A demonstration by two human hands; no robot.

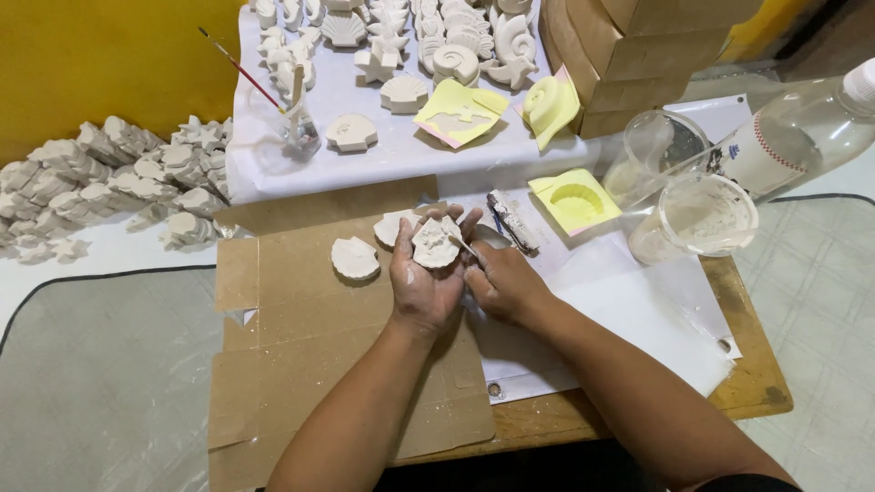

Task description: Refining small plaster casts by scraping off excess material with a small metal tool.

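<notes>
At frame centre, left hand (pixel 427 278) cups a plaster shell (pixel 435 242); right hand (pixel 503 281) grips a scraper (pixel 465 247) against it. One trimmed-looking shell (pixel 354 258) lies beside; many casts (pixel 401 46) finished above.

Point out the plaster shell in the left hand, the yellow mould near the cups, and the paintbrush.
plaster shell (pixel 435 242), head view, middle of its face
yellow mould (pixel 576 202), head view, its hollow
paintbrush (pixel 241 70), head view, mid-handle
</notes>
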